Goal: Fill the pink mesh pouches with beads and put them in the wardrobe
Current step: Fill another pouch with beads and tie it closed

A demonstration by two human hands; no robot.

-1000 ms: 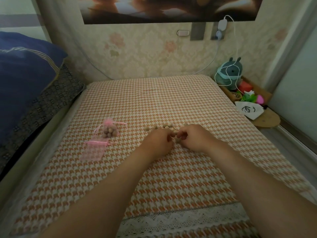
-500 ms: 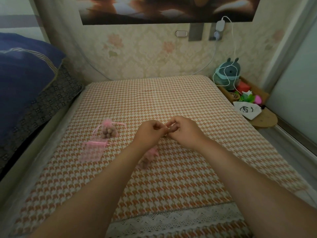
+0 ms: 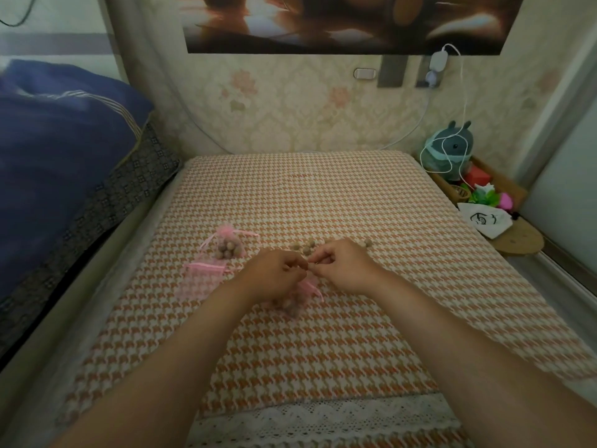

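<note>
Left hand (image 3: 274, 273) and right hand (image 3: 343, 267) pinched the pouch (image 3: 298, 297) top above the bed (image 3: 323, 195); a slip could spill beads (image 3: 305, 248).

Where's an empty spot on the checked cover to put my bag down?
The far half of the cover, between the loose beads and the wall, is bare; so is the near middle, down to the lace edge. Crowded mid-left: filled pouch, empty pouch, left hand and right hand pinching a third pouch.
</note>
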